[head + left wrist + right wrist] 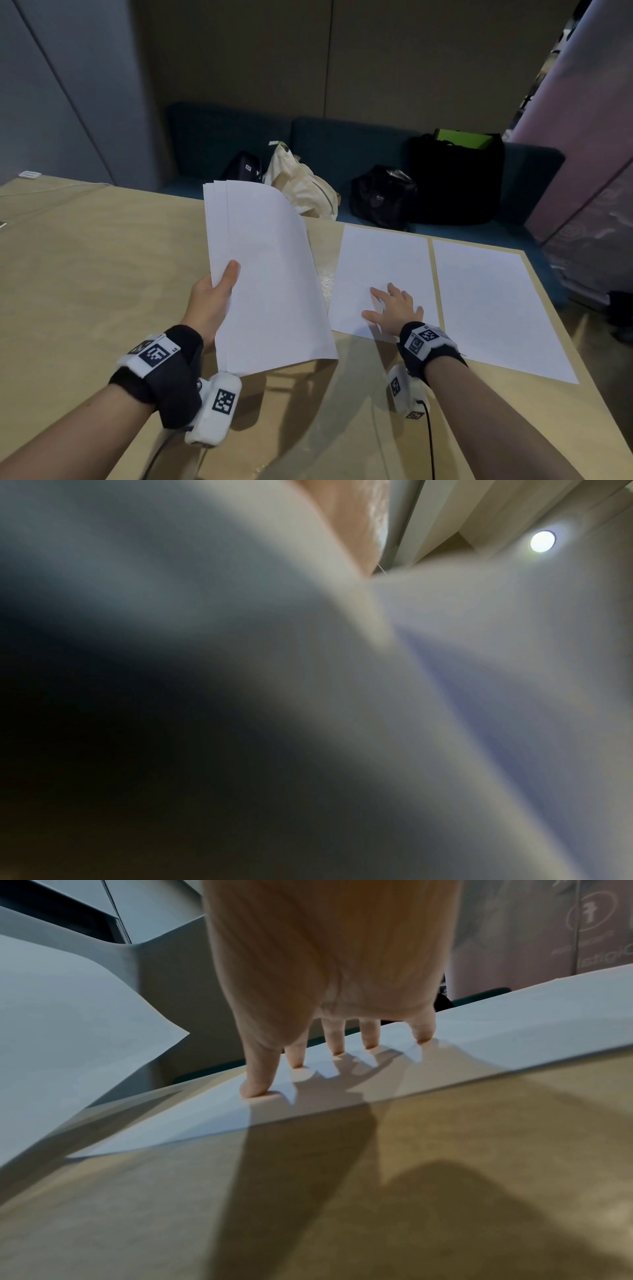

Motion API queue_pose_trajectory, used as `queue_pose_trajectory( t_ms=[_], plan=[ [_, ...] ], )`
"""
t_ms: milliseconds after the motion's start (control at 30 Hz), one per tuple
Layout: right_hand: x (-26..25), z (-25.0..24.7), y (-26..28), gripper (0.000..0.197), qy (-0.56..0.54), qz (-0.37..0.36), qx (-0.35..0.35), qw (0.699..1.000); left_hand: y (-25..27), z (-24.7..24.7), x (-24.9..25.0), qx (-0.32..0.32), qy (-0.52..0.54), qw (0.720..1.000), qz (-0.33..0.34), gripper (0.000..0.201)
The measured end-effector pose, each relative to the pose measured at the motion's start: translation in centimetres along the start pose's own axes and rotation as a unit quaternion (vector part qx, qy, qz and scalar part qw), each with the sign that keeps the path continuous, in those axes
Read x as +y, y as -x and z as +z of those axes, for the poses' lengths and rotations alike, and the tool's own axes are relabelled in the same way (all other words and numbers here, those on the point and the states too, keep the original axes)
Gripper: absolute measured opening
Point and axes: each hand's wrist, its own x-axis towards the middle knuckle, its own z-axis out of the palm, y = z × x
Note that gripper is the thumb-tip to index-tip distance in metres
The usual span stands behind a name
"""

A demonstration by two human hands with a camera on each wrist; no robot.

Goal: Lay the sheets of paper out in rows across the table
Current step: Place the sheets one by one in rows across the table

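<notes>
My left hand [215, 298] holds a stack of white sheets [263, 274] tilted up above the wooden table [102, 260], thumb on top of the stack's left edge. The left wrist view shows only the blurred stack [445, 669] close to the lens. Two single sheets lie flat side by side at the right of the table: one sheet [380, 267] under my right hand [394, 308], the other sheet [493, 308] by the right edge. My right hand [325, 988] presses spread fingertips [255, 1091] on the near part of the laid sheet [514, 1031].
Behind the table runs a dark blue bench [342, 144] with a cream tote [301, 185], a small black bag [380, 198] and a large black bag [455, 178]. The table's left half [85, 291] is bare wood. Its right edge [561, 325] lies close to the outer sheet.
</notes>
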Motion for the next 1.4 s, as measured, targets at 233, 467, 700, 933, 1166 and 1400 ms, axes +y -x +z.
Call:
queue_pose_trajectory(
  t_ms=[233,467,700,933,1166,1400],
  plan=[
    [-0.1,0.1,-0.1,0.062,-0.002,0.000,-0.001,1.000,0.1,-0.1,0.0,0.002,0.003,1.000,0.008,0.027],
    [0.0,0.1,0.2,0.061,-0.034,-0.008,0.024,0.999,-0.1,-0.2,-0.3,0.005,0.002,1.000,0.024,0.038],
    [-3.9,-2.4,1.8,0.041,-0.216,-0.098,0.026,0.971,0.1,-0.3,0.5,-0.017,0.008,1.000,0.020,0.040],
    [-8.0,-3.2,3.9,0.050,-0.412,-0.089,-0.097,0.902,0.2,-1.9,1.3,-0.046,0.037,0.998,0.029,0.038],
    [-10.9,-3.4,4.7,0.017,-0.467,-0.073,0.094,0.876,-0.9,-5.5,1.6,-0.035,0.040,0.998,0.034,0.027],
    [-14.7,-2.0,4.0,0.013,-0.471,-0.084,0.150,0.865,-2.2,-9.7,2.3,-0.025,0.043,0.998,0.041,0.028]
  ],
)
